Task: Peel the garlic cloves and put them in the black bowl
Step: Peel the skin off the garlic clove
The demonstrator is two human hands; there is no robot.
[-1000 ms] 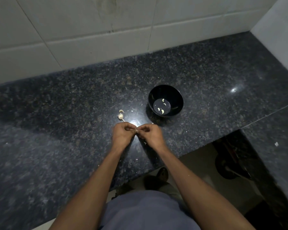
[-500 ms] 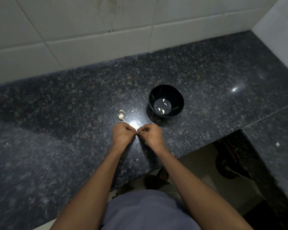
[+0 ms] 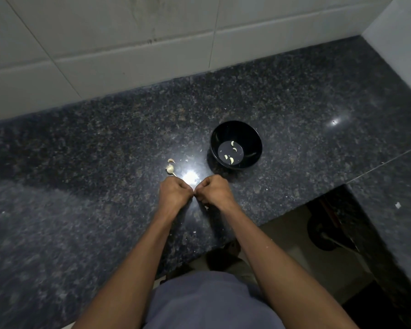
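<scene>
Both my hands are balled up just in front of the bowl (image 3: 236, 144), knuckles nearly touching. Left hand (image 3: 175, 194) and right hand (image 3: 214, 192) have their fingers curled in tight toward each other, and I reckon there's a clove pinched between the fingertips, but it's hidden by my own fingers so I honestly can't tell from here.

Four peeled cloves (image 3: 231, 160) are already sitting on the bottom of the bowl. To the left of the bowl, a bit nearer me, lies what's left of the garlic (image 3: 169, 169), a small papery lump with a stem, plus another scrap just behind it.

Tip for this bit, I think: hold the clove steady with one hand and pick at the skin from the root end with a thumbnail, don't crush it. Keep the hands low over the counter (image 3: 81, 162) so the skin drops there and not into the bowl. The bowl is close, so the drop should be a short reach forward and right.

The counter is dark speckled granite, shiny, with a bright light glare between the hands and the bowl and little white skin flakes (image 3: 206, 207) scattered around. White wall tiles (image 3: 128, 55) run behind the bowl, and right of it the counter turns a corner with a dim gap underneath.
</scene>
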